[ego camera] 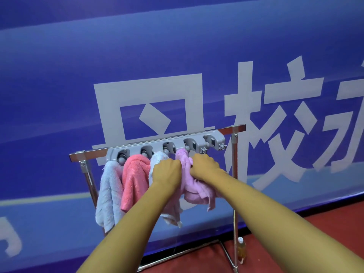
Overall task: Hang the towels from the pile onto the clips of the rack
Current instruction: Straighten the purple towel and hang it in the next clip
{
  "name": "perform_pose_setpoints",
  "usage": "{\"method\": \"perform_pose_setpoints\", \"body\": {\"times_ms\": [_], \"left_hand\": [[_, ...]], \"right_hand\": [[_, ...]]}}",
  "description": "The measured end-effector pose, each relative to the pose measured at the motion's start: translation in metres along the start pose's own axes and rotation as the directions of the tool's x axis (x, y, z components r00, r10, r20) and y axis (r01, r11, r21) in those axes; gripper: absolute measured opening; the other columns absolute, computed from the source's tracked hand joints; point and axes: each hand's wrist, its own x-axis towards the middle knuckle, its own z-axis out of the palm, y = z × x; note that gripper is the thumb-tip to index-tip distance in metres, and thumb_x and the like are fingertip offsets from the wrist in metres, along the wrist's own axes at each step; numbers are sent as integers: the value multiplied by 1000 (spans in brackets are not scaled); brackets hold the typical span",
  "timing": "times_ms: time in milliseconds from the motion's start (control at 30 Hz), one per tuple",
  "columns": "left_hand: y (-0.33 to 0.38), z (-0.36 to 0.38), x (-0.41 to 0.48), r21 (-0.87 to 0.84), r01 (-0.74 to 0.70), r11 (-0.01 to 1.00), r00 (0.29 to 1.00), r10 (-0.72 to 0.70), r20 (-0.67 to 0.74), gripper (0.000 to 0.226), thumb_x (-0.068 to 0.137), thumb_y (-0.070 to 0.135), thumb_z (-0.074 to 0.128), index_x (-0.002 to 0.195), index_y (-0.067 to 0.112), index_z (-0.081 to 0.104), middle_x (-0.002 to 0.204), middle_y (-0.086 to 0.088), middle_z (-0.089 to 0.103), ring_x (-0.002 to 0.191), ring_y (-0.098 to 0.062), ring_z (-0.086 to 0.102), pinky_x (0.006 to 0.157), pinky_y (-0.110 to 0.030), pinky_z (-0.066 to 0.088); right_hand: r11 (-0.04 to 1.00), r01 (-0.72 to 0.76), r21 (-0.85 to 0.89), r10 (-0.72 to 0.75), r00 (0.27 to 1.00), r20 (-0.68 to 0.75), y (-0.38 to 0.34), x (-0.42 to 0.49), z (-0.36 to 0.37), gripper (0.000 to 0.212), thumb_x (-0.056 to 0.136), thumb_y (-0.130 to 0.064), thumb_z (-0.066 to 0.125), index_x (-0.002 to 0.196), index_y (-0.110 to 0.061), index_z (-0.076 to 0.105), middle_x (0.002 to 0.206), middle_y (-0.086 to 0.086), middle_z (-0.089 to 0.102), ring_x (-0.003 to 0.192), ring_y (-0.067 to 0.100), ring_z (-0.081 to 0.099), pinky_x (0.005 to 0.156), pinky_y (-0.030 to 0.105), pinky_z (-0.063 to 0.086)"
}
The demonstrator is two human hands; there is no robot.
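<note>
A metal rack (234,174) carries a grey strip of clips (167,147) along its top bar. A pale blue towel (108,194) hangs from the leftmost clip, a coral pink towel (134,180) from the second and a whitish towel (157,160) from the third. A lilac towel (194,192) has its top corner up at the fourth clip (190,145). My left hand (167,171) and my right hand (204,164) both grip this lilac towel just below the clip. The rightmost clip (213,141) holds nothing. The pile of towels is out of view.
A blue banner with large white characters (177,75) stands right behind the rack. The floor is red (325,223). A small bottle of yellow liquid (241,251) stands by the rack's right leg. The rack's base bars (177,255) run along the floor.
</note>
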Motion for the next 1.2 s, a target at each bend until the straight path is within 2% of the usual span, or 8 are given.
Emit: {"method": "perform_pose_setpoints", "body": {"times_ms": [167,300,433,567,667,833,1000,1200], "left_hand": [[6,14,-8,-115,27,993,999,-22,44,28,99,13,43,117,14,66,112,-6,72,107,-30,67,79,-38,49],[5,30,-11,-276,100,956,992,-75,100,34,93,18,46,123,16,62,111,-4,72,103,-28,69,74,-36,37],[2,34,-19,-477,109,872,971,9,239,31,92,25,49,120,26,60,115,-7,71,108,-32,65,87,-39,49],[-7,38,-27,-470,101,877,921,96,378,34,88,35,52,120,28,59,115,-3,70,107,-29,64,89,-41,52],[-10,38,-32,-508,129,852,922,86,378,30,87,28,54,116,27,56,109,-2,70,101,-27,63,79,-36,47],[-10,24,-35,-572,166,803,945,37,326,15,80,23,50,91,25,59,98,-6,73,97,-32,67,77,-35,51],[-11,-15,-47,-573,234,786,946,-49,320,49,81,25,51,129,34,61,112,-1,73,106,-27,68,91,-41,55],[-12,-60,-67,-552,207,807,954,-42,297,56,79,19,46,133,31,58,101,2,75,70,-21,76,78,-43,62]], "right_hand": [[993,-42,108,36,998,61,2,-2,7,12,97,-31,49,92,-22,53,102,11,60,87,33,53,73,38,42],[992,-25,126,4,986,165,5,-4,6,21,95,-28,46,74,-25,46,90,5,57,89,34,54,73,37,43],[998,-65,19,64,996,65,7,-10,15,22,93,-38,53,105,-21,61,112,10,63,103,35,60,79,38,43],[995,-92,40,94,995,-41,4,-17,30,22,96,-33,52,106,-14,60,112,12,65,95,35,59,74,36,39],[992,-115,55,118,991,-56,5,-19,30,20,98,-36,54,97,-16,52,108,11,65,88,32,56,73,36,39],[991,-123,46,127,987,-99,6,-23,20,26,95,-26,56,115,-9,53,114,14,64,104,37,63,73,38,42],[993,-122,2,122,989,-84,-1,-43,-6,31,94,-17,57,124,-8,53,121,15,62,109,37,62,73,37,41],[998,-66,-24,64,996,-59,-19,-81,-39,38,93,-18,58,129,-10,50,123,13,61,111,35,62,75,37,42]]}}
